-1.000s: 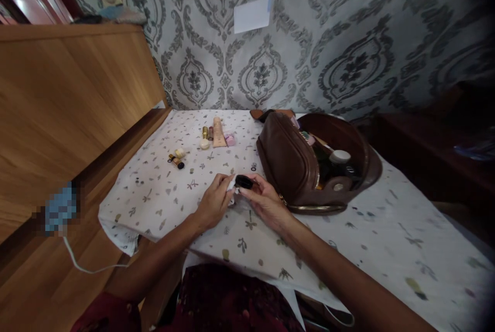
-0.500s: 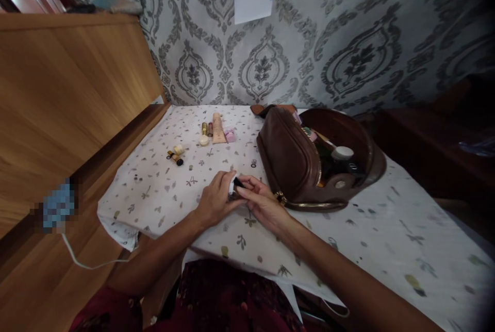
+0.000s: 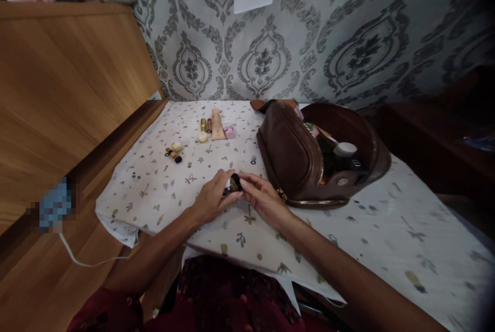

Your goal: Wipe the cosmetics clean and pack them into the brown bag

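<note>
Over the near middle of the table, my left hand (image 3: 212,198) is closed around a small black container (image 3: 234,183) with gold marks. Something white shows between the container and my left fingers; its kind is unclear. The fingertips of my right hand (image 3: 265,199) pinch the container's right side. Just right of my hands stands a brown zip bag (image 3: 288,149), unzipped, with a white-lidded jar (image 3: 345,149) and several other items inside. Beyond my hands lie a peach squeeze tube (image 3: 217,126), a gold tube (image 3: 203,125), a small cream-coloured pot (image 3: 203,137) and a lilac item (image 3: 229,131).
A black-and-gold tube (image 3: 174,155) and a small pale-yellow item (image 3: 177,146) lie to the left on the patterned tablecloth (image 3: 154,187). A wooden cabinet (image 3: 77,59) borders the table's left side. Patterned wallpaper (image 3: 263,59) covers the wall behind.
The black container has turned between my hands, so more of its dark, gold-marked surface shows. My right fingers have shifted along its edge. The view has tilted slightly.
</note>
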Demonstrator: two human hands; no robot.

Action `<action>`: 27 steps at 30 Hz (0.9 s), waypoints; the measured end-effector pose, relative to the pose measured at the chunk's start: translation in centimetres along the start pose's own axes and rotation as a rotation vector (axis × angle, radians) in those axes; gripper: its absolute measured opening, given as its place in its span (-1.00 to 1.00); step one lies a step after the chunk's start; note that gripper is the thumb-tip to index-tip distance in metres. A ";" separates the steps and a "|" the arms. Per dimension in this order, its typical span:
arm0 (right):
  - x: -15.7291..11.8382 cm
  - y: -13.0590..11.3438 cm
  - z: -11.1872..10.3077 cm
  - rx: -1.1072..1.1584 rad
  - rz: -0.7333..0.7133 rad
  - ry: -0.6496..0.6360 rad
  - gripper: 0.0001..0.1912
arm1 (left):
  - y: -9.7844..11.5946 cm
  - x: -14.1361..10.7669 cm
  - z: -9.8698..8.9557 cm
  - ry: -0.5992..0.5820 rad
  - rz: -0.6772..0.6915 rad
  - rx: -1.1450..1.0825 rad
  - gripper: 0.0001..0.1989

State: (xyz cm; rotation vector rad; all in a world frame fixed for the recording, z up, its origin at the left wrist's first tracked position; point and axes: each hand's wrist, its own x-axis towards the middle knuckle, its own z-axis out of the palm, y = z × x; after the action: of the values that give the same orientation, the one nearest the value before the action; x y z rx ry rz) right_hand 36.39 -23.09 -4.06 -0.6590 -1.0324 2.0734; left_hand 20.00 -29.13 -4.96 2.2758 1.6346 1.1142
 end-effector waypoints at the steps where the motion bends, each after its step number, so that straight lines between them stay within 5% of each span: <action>1: 0.0 0.0 0.0 -0.007 -0.003 0.009 -0.63 | 0.0 -0.1 0.1 0.002 0.009 0.017 -0.48; 16: 0.3 -0.3 -0.6 -0.038 0.070 0.009 -0.60 | 0.9 0.9 -0.5 0.188 0.277 0.236 -0.76; 27: 0.2 -0.1 -0.5 0.009 0.068 -0.031 -0.61 | 0.6 1.2 -0.7 0.058 0.120 -0.110 -0.56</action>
State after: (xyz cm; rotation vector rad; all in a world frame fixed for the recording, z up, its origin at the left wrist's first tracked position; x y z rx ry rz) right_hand 36.71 -22.68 -4.27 -0.6674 -1.0305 2.1522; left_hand 20.20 -28.58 -3.54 2.3174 1.4334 1.2747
